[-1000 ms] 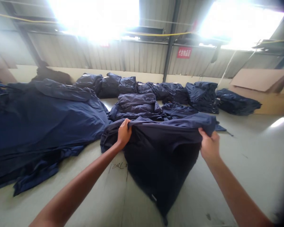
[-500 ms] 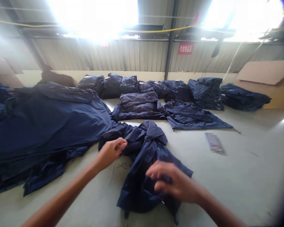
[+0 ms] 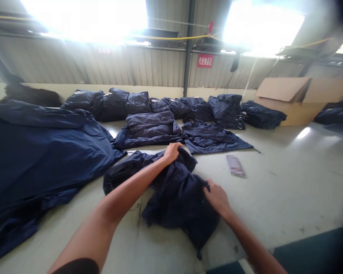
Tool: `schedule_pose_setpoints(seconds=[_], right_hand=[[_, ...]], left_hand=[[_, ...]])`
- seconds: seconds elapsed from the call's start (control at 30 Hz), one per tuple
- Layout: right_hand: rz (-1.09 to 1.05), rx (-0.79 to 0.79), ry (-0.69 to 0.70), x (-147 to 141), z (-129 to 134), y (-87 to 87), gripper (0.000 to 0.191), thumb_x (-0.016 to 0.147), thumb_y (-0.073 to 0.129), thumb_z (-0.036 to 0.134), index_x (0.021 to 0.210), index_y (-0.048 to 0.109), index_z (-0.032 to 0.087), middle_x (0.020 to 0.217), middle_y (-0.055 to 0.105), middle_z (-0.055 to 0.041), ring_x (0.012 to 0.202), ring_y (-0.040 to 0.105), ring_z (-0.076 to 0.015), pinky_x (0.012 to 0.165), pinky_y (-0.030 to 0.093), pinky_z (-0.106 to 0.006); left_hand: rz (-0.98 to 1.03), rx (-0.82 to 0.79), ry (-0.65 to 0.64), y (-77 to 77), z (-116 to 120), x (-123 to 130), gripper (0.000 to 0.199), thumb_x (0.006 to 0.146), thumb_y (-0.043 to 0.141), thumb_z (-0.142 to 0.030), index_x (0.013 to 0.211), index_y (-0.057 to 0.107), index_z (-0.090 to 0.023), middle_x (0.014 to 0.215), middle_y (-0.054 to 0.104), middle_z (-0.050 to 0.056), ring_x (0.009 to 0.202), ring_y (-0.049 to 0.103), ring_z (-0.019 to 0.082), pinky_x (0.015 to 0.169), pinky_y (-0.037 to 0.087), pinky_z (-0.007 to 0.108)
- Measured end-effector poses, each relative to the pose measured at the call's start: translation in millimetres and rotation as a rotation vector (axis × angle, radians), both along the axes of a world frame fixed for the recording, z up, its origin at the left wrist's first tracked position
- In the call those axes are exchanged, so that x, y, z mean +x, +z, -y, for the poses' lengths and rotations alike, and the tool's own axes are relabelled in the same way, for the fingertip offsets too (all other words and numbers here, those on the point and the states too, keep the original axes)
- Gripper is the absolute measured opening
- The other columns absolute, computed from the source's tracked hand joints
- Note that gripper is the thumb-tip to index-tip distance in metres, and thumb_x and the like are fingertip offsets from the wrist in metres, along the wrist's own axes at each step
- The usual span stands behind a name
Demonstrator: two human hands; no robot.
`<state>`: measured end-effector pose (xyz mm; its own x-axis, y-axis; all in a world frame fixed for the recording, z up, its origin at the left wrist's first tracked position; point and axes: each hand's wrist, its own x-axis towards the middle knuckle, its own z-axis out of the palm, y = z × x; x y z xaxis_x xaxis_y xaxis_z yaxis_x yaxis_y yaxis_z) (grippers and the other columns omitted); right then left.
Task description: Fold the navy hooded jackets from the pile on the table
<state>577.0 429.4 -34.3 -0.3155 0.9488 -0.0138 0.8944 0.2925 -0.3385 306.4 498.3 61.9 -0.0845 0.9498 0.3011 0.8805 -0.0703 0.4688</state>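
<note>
A crumpled dark navy jacket (image 3: 177, 198) lies in front of me on the pale table (image 3: 286, 182). My left hand (image 3: 173, 152) is closed on the fabric at its far upper end. On the jacket's right edge, my right hand (image 3: 217, 196) pinches the cloth between thumb and fingers. Part of the jacket stretches left beneath my left forearm, which hides some of it. The near corner, with a small dark tip, hangs toward me.
A large heap of navy garments (image 3: 45, 152) covers the left side. Two flattened navy garments (image 3: 151, 129) lie beyond my hands, with folded stacks (image 3: 225, 110) behind them. A pixelated rectangular item (image 3: 236, 165) lies to the right. An open cardboard box (image 3: 286, 102) stands at the back right.
Both hands have reached forward and closed on the jacket, which has shifted and bunched. The view has swung right, bringing more of the cardboard box into sight.
</note>
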Motion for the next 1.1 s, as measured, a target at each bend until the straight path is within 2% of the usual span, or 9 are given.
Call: schedule_pose_setpoints(seconds=[0.13, 0.23, 0.33, 0.47, 0.6, 0.73, 0.9, 0.97, 1.1], right_hand=[[-0.09, 0.115, -0.217, 60, -1, 4.9, 0.037, 0.104, 0.043, 0.036, 0.128, 0.066, 0.02, 0.093, 0.079, -0.0126, 0.086, 0.077, -0.0301, 0.075, 0.052, -0.036], [-0.268, 0.159, -0.263, 95, 21, 0.8, 0.042, 0.097, 0.054, 0.051, 0.126, 0.069, 0.024, 0.093, 0.08, -0.0115, 0.083, 0.077, -0.0336, 0.075, 0.056, -0.04], [-0.556, -0.006, -0.109, 109, 45, 3.6, 0.05, 0.079, 0.075, 0.064, 0.113, 0.076, 0.027, 0.106, 0.081, -0.0104, 0.098, 0.076, -0.0357, 0.082, 0.06, -0.04], [-0.633, -0.175, 0.118, 96, 41, 25.6, 0.05, 0.092, 0.064, 0.067, 0.113, 0.079, 0.024, 0.087, 0.079, -0.0068, 0.077, 0.073, -0.0263, 0.071, 0.059, -0.033], [-0.542, 0.065, 0.116, 51, -4, 37.3, 0.054, 0.093, 0.059, 0.063, 0.123, 0.074, 0.021, 0.109, 0.078, -0.0125, 0.098, 0.073, -0.0298, 0.089, 0.06, -0.04], [-0.333, 0.159, 0.439, -7, -28, 24.0, 0.07, 0.088, 0.071, 0.046, 0.154, 0.055, 0.027, 0.156, 0.056, -0.0142, 0.144, 0.052, -0.0329, 0.119, 0.043, -0.051], [-0.26, -0.017, 0.708, -60, -43, 10.9, 0.036, 0.092, 0.057, 0.023, 0.123, 0.075, 0.023, 0.123, 0.075, -0.0099, 0.116, 0.068, -0.0256, 0.108, 0.05, -0.041], [-0.484, -0.061, 0.548, -64, -67, 16.8, 0.029, 0.089, 0.054, 0.025, 0.106, 0.077, 0.02, 0.106, 0.078, -0.0069, 0.101, 0.071, -0.0229, 0.099, 0.053, -0.036], [-0.872, 0.139, -0.15, -39, -134, 44.9, 0.038, 0.082, 0.051, 0.032, 0.107, 0.075, 0.016, 0.103, 0.078, -0.0098, 0.101, 0.071, -0.025, 0.098, 0.056, -0.038]], left_hand=[[0.184, 0.329, 0.115, 51.9, 7, -34, 0.063, 0.078, 0.048, -0.001, 0.136, 0.07, -0.014, 0.137, 0.073, 0.009, 0.129, 0.066, 0.025, 0.117, 0.048, 0.037], [0.558, 0.553, 0.235, 62.8, 64, -94, 0.059, 0.079, 0.051, -0.011, 0.134, 0.071, -0.017, 0.118, 0.077, 0.007, 0.103, 0.072, 0.023, 0.097, 0.06, 0.039], [0.836, 0.326, 0.401, 37.0, 150, -157, 0.058, 0.08, 0.054, -0.02, 0.137, 0.067, -0.022, 0.109, 0.075, 0.004, 0.079, 0.07, 0.018, 0.071, 0.062, 0.033], [0.854, 0.018, 0.658, -17.8, 244, -202, 0.051, 0.076, 0.072, -0.035, 0.124, 0.066, -0.021, 0.103, 0.071, 0.006, 0.089, 0.071, 0.023, 0.076, 0.062, 0.035], [0.334, 0.211, 0.662, -58.0, 281, -182, 0.05, 0.076, 0.074, -0.049, 0.117, 0.065, -0.021, 0.121, 0.066, 0.013, 0.124, 0.063, 0.037, 0.109, 0.053, 0.056], [-0.005, 0.218, 0.345, -78.8, 299, -117, 0.032, 0.094, 0.063, -0.051, 0.113, 0.068, -0.026, 0.122, 0.066, 0.011, 0.121, 0.064, 0.034, 0.11, 0.052, 0.055], [-0.128, -0.126, -0.194, -93.2, 315, -64, 0.06, 0.086, 0.08, -0.04, 0.144, 0.064, -0.037, 0.148, 0.064, 0.009, 0.135, 0.06, 0.034, 0.118, 0.048, 0.053], [-0.139, -0.166, -0.222, -95.4, 314, -62, 0.055, 0.088, 0.077, -0.033, 0.142, 0.066, -0.038, 0.145, 0.067, 0.007, 0.133, 0.062, 0.032, 0.117, 0.049, 0.051], [-0.077, -0.128, -0.163, -92.2, 310, -73, 0.028, 0.101, 0.058, -0.027, 0.118, 0.078, -0.035, 0.122, 0.077, 0.006, 0.111, 0.072, 0.026, 0.099, 0.058, 0.04]])
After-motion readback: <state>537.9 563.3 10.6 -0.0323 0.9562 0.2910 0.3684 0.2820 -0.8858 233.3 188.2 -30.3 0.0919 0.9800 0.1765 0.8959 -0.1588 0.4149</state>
